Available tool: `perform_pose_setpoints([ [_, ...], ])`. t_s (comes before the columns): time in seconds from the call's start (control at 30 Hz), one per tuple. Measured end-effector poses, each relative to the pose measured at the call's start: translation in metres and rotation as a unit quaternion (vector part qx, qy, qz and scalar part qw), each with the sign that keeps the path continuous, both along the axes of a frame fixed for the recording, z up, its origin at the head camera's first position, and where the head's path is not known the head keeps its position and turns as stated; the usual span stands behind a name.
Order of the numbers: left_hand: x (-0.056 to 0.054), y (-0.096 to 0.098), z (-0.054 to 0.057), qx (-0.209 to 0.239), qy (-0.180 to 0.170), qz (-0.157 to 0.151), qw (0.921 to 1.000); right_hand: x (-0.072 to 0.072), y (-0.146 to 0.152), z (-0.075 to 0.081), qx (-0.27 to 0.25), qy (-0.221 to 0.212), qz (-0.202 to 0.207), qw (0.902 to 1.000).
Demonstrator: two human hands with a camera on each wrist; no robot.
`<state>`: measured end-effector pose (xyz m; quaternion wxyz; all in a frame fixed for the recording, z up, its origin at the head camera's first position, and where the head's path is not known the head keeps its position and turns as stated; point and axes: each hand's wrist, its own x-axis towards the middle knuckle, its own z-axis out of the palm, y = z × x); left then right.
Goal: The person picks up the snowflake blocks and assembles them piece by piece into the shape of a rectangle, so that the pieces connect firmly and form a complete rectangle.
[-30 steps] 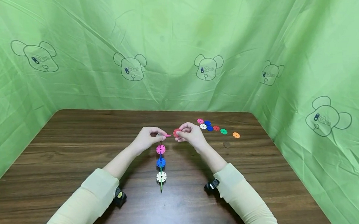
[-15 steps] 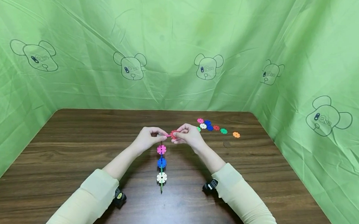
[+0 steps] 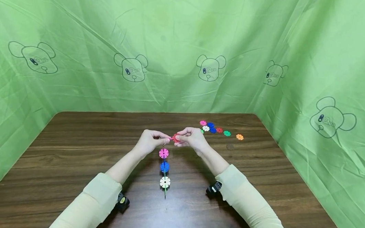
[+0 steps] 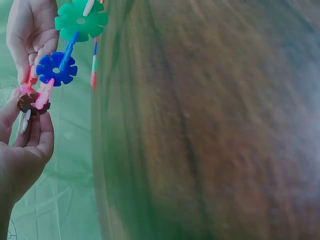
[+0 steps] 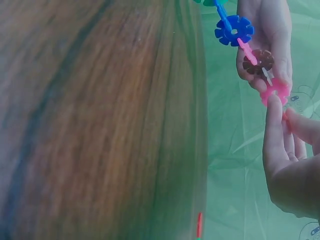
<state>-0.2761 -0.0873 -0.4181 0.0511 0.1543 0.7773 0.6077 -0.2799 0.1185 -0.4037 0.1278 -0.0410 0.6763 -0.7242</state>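
Note:
My left hand (image 3: 150, 142) pinches the top end of a chain of slotted plastic snowflake discs. The chain hangs below it, with a pink disc (image 3: 164, 153), a blue disc (image 3: 164, 167) and a white disc (image 3: 165, 182) facing up, and others edge-on between them. A brown disc (image 4: 28, 103) shows at the left fingertips in the left wrist view. Beyond those fingers juts a bright pink disc (image 5: 275, 94). My right hand (image 3: 192, 139) pinches a red snowflake disc (image 3: 175, 138) right at the pink disc's edge, its fingers hiding part of it.
Loose snowflake discs lie on the brown wooden table (image 3: 88, 139) to the right, among them a green disc (image 3: 227, 133), an orange disc (image 3: 239, 137) and a dark brown disc (image 3: 230, 147). A green curtain (image 3: 172, 90) surrounds the table's back and sides.
The right hand has moved left, bringing the red disc from apart to the edge of the pink disc. The left hand has stayed nearly still, with the chain hanging from it.

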Motion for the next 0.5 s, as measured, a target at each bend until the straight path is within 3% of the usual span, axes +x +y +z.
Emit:
perform_pose_setpoints([
  [0.3, -0.0020, 0.0017, -0.0100, 0.028, -0.017, 0.000, 0.9995, -0.0022, 0.0007, -0.0033, -0.045, -0.066, -0.002, 0.9968],
  [0.5, -0.0022, 0.0004, -0.0096, 0.037, -0.008, -0.002, 0.9993, -0.0030, -0.0020, -0.0046, -0.060, -0.067, -0.006, 0.9959],
])
